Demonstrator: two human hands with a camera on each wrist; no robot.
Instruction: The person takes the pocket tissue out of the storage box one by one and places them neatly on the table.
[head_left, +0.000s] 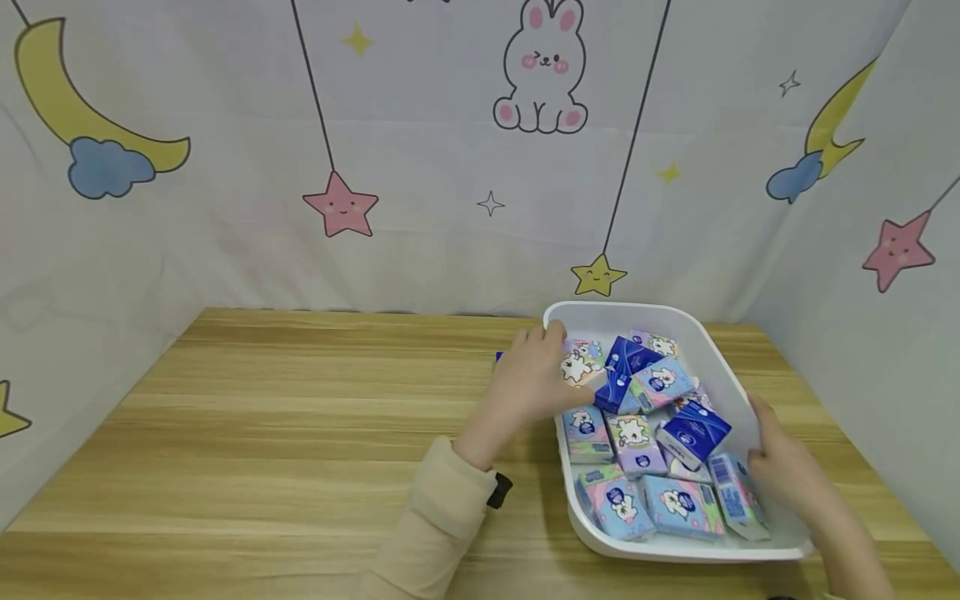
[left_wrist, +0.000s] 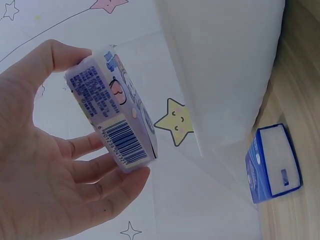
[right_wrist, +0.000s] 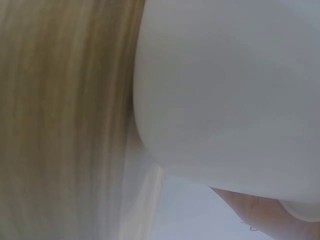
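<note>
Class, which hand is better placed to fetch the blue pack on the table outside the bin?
Probably the left hand: it is at the left of the bin, near the blue pack; the right hand is at the opposite side. The left would first release the lilac pack it holds.

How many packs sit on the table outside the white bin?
1 visible: a blue pack beside the white bin, mostly covered by the left hand in the head view. Others could be hidden there.
</note>
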